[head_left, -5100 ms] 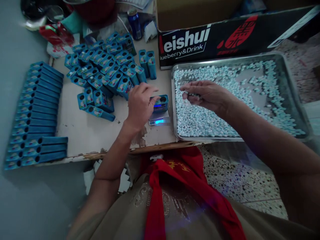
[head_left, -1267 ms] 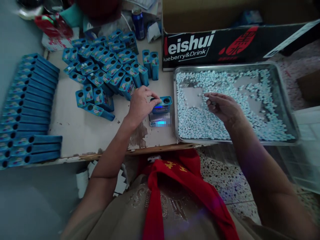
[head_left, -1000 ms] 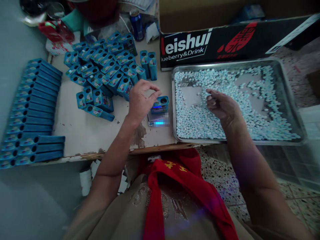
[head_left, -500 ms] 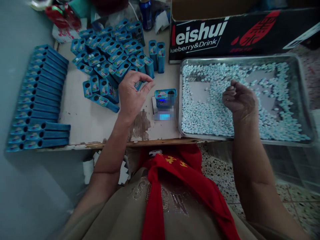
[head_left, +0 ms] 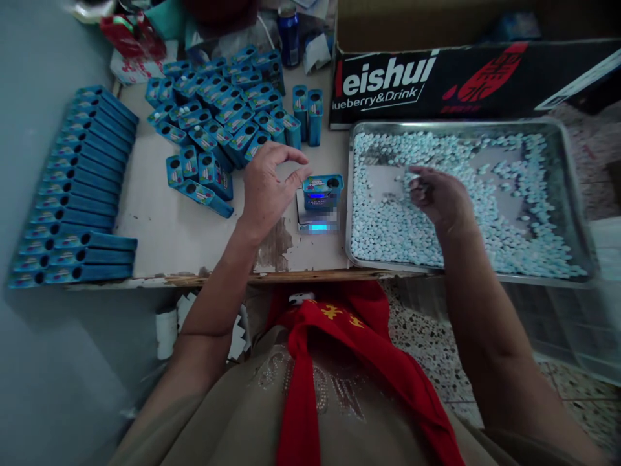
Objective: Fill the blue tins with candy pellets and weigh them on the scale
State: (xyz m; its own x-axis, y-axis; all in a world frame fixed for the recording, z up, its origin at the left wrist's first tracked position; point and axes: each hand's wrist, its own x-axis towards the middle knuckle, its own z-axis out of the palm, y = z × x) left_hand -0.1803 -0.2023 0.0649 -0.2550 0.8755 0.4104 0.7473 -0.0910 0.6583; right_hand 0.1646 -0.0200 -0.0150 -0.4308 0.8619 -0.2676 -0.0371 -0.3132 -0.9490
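Note:
My left hand (head_left: pixel 274 184) is held over the table with thumb and fingers curved apart, nothing between them. Its fingertips come close to a blue candy box (head_left: pixel 323 194) that stands on a small scale (head_left: pixel 317 228) with a lit display. This box has a dark round hole in its top. My right hand (head_left: pixel 446 204) is above the metal tray (head_left: pixel 466 275), fingers curled together over a few pale candies, partly hidden by blur and the fingers. Many small pale-blue oval candies (head_left: pixel 392 230) are spread across the tray.
Blue boxes (head_left: pixel 228 110) crowd together behind my left hand, some with candies on top. More boxes (head_left: pixel 92 168) lie in a row along the left wall. A black carton (head_left: pixel 388 90) stands behind the tray, beside a blue can (head_left: pixel 288 39).
My right hand has moved left over the tray toward the scale. My left hand has shifted slightly right, nearer the box on the scale. The camera view has moved a little.

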